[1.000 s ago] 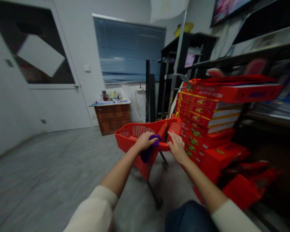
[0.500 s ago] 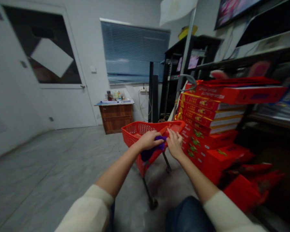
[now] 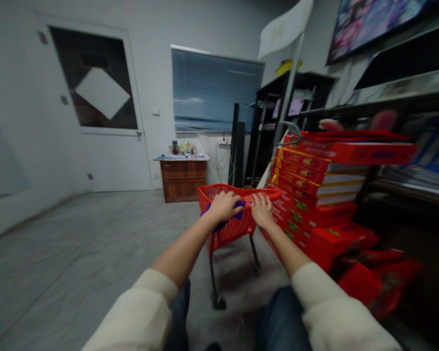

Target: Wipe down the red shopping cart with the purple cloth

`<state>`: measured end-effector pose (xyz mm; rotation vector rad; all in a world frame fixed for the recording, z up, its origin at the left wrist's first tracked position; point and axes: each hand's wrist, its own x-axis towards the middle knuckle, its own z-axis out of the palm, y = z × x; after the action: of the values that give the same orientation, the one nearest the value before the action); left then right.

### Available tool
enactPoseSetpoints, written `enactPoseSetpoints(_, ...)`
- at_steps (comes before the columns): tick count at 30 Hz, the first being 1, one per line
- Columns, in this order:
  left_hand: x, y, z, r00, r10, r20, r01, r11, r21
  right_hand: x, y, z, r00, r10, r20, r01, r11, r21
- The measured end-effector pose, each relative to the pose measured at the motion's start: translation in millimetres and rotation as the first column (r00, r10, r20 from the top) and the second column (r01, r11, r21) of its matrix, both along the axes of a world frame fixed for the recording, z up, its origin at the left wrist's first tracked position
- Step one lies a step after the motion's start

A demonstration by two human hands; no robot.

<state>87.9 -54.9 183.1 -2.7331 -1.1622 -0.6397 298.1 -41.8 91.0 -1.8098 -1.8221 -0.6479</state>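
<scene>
A red plastic shopping cart [image 3: 237, 234] on dark legs with wheels stands in front of me. My left hand [image 3: 225, 206] is closed on a purple cloth [image 3: 238, 209] and rests at the near rim of the cart, by its handle. Part of the cloth hangs below the palm, and the hand covers the rest. Just to the right, my right hand [image 3: 261, 209] has its fingers curled over the cart's red handle [image 3: 274, 193]. The two hands are a little apart.
Stacked red boxes [image 3: 314, 214] rise close on the cart's right. Beyond the cart, a brown wooden cabinet [image 3: 185, 179] with small bottles on top stands against the wall. A white door [image 3: 113, 161] is at the left, and a black shelf rack [image 3: 258, 126] at the back.
The cart has turned and its basket now sits further right in view. My right hand's fingers have come down onto the handle. The cloth shows less beneath my left hand.
</scene>
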Motion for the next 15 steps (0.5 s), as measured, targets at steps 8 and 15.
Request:
enactPoseSetpoints(8, -47.3, 27.6, 1.7, 0.983, 0.175, -0.05, -0.177, 0.983, -0.043, 25.0, -13.4, 33.7, 0.996, -0.041, -0.083, 0.041, 0.999, 0.002)
enactPoseSetpoints(15, -97.5, 51.0, 2.7, 0.962, 0.266, -0.062, -0.268, 0.963, -0.021, 17.9, -5.2, 31.6, 0.998, -0.059, 0.003, 0.059, 0.99, -0.129)
